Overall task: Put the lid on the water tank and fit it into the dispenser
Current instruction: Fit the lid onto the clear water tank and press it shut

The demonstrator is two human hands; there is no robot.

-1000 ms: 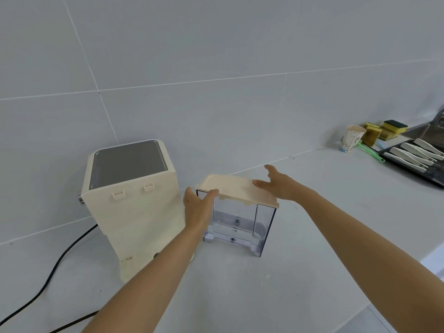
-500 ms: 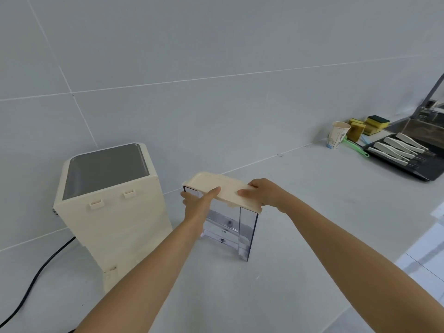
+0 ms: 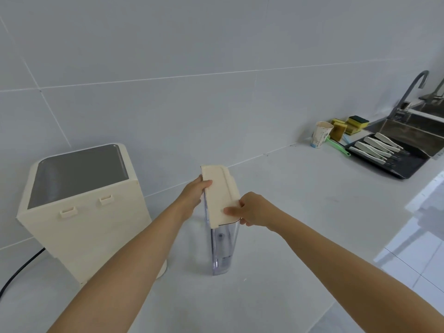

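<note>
Cream lid [image 3: 219, 195] sits on top of the clear water tank [image 3: 222, 248], which stands upright on the pale counter [image 3: 300, 212] between the person's two hands. Near corner of the lid looks slightly raised off the tank rim; whether it is fully seated cannot be told.

Left hand [image 3: 193, 194]: on the lid's left edge, thumb lying over the top face, other fingers hidden behind the tank wall. Pinching the lid edge.

Right hand [image 3: 252, 209]: at the lid's near right corner, thumb pressed flat on top, fingers curled under the edge. Also pinching the lid.

Dispenser [image 3: 81, 207]: cream box with a grey top panel, standing left of the left hand, apart from the tank, two small tabs on the face toward the person. A black cord [image 3: 21, 270] trails from its base to the left.

Well beyond the right hand, against the tiled wall: paper cup [image 3: 322, 134], yellow sponges [image 3: 348, 124], a dark tray [image 3: 394, 157] of white-handled utensils, and a sink [image 3: 413, 131].
</note>
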